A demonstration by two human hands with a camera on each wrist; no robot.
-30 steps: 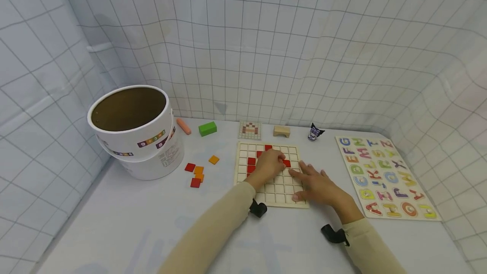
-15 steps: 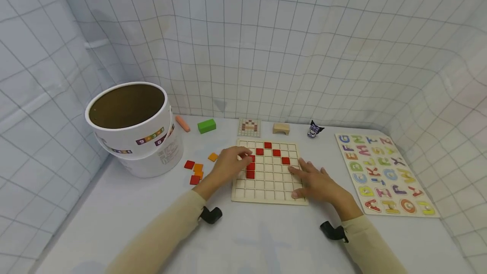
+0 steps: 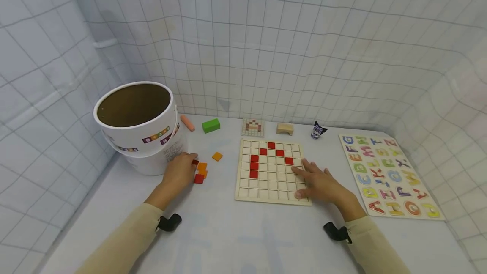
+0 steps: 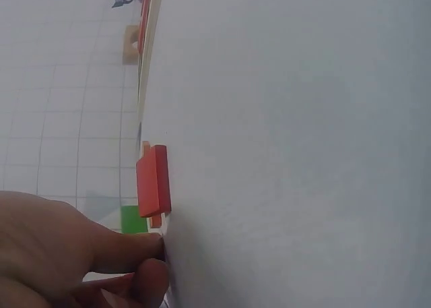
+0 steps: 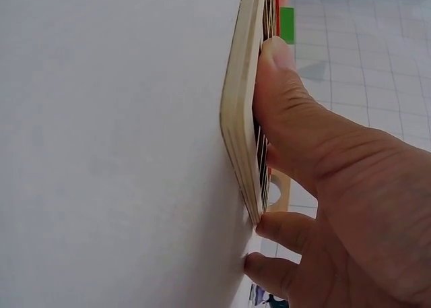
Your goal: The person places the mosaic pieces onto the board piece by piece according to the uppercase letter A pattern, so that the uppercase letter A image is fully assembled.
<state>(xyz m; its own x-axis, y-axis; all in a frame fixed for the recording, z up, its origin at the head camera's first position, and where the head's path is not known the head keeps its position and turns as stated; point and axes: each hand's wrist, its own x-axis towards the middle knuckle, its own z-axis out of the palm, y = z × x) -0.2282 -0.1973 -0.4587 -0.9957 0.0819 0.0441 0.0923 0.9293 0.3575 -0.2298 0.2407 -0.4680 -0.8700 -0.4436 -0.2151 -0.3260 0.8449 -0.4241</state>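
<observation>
My left hand (image 3: 180,173) is at the loose tiles left of the board, its thumb and fingertips on a small red square tile (image 3: 195,162) that they partly cover. Just beside it lie another red tile (image 3: 199,179) and orange tiles (image 3: 202,166). In the left wrist view the thumb and a finger (image 4: 149,281) come close together at the tabletop. My right hand (image 3: 321,184) rests spread on the right edge of the wooden grid board (image 3: 274,189), thumb on top in the right wrist view. Several red tiles (image 3: 254,166) sit in the board's squares.
A white bucket (image 3: 152,145) stands at the left, near my left hand. Along the back are an orange stick (image 3: 187,123), a green block (image 3: 211,125), a pattern card (image 3: 253,127), a wooden arch (image 3: 285,129) and a small figurine (image 3: 318,130). An alphabet board (image 3: 389,176) lies right.
My left hand has left the board and moved left to the loose tiles, where it reached a red one. The right hand has stayed on the board's edge.
</observation>
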